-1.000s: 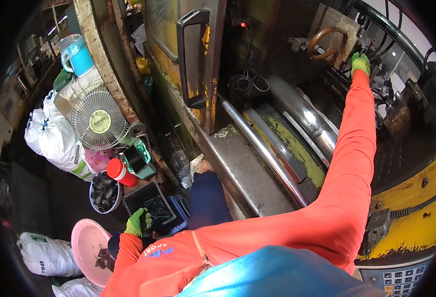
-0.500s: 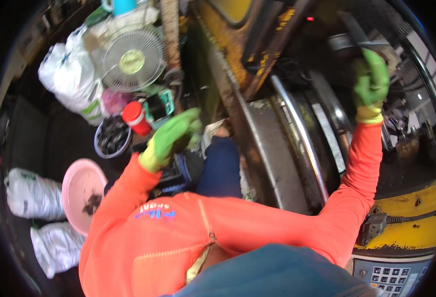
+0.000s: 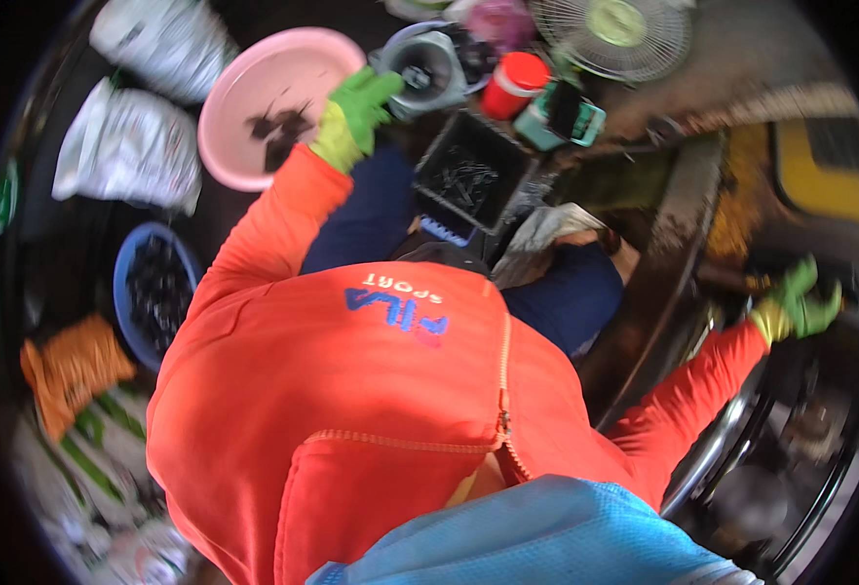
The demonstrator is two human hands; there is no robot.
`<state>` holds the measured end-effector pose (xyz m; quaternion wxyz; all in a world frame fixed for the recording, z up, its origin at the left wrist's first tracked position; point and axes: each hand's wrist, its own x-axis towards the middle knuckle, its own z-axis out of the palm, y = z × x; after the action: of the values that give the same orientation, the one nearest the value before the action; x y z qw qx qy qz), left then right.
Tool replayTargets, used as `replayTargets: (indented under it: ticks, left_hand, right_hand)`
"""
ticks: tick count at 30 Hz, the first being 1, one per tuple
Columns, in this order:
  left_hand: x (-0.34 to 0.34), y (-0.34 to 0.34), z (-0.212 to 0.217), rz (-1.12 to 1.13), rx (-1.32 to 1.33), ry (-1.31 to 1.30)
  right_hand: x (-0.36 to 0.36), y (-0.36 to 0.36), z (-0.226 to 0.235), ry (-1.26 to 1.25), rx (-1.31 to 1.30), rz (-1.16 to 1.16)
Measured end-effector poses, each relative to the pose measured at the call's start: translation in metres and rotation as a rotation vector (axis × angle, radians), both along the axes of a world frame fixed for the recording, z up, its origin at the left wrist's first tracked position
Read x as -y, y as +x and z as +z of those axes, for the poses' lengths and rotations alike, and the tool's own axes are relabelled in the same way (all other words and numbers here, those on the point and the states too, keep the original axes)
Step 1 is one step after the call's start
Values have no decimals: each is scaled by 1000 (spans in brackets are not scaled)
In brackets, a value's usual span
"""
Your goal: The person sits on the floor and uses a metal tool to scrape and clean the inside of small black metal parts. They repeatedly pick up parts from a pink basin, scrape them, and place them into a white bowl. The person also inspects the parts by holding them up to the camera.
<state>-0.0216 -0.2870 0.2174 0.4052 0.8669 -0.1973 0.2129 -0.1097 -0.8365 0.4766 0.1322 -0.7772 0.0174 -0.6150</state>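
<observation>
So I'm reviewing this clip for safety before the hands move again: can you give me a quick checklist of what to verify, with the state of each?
1. Both hands gloved: ok; left hand and right hand wear green gloves.
2. Left hand's grip empty: cannot tell; fingers curl, blurred.
3. Left hand placed over a container: ok; it hangs between the pink basin and the black tray.
4. Right hand clear of machine parts: not ok; it sits by the metal rails.
5. Red-capped jar upright: ok.
6. View sharp: not ok; motion blur.

we've got our left hand (image 3: pixel 356 115) stretched forward, fingers curled, right hand (image 3: pixel 801 304) flung out sideways, both gloved green
</observation>
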Motion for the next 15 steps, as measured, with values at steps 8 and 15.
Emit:
replayTargets:
  ticks: [8, 15]
  left_hand:
    - [-214, -23, -173, 543, -614, 338]
    - [-237, 12, -217, 969, -1072, 505]
  right_hand:
    - [79, 51, -69, 873, -199, 270]
    - [57, 37, -65, 945, -129, 223]
